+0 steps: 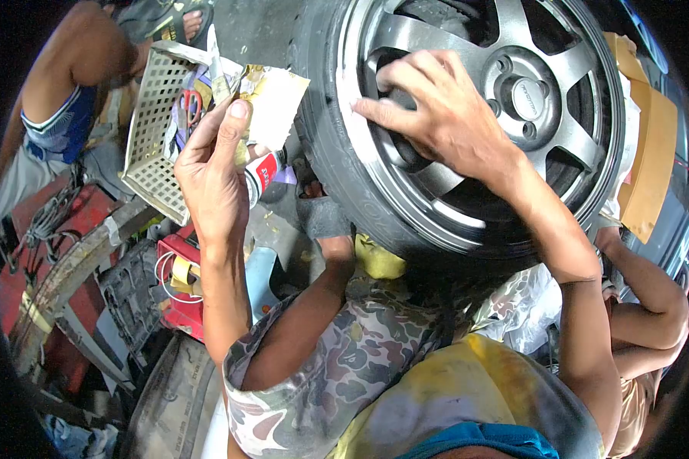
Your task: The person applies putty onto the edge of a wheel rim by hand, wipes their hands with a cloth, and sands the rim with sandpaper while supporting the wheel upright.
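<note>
White basket (pixel 147 138) sits partly behind the left hand (pixel 215 161), whose thumb and fingers pinch 1 blade (pixel 216 65) and 1 paper (pixel 279 103); loosening could drop both. Rightward, the right hand (pixel 445 111), loosely open, visibly gripping nothing, overlaps the wheel (pixel 526 99).

Bare hands (pixel 218 172) up top, camouflage shorts (pixel 337 352) at lower centre, yellow-and-grey blotched top (pixel 467 390) alongside, bright blue cloth (pixel 490 440) at bottom!

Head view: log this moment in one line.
left hand: holding pale sheet, blade-like tool | right hand: at wheel | basket: red-handled tool inside
</note>
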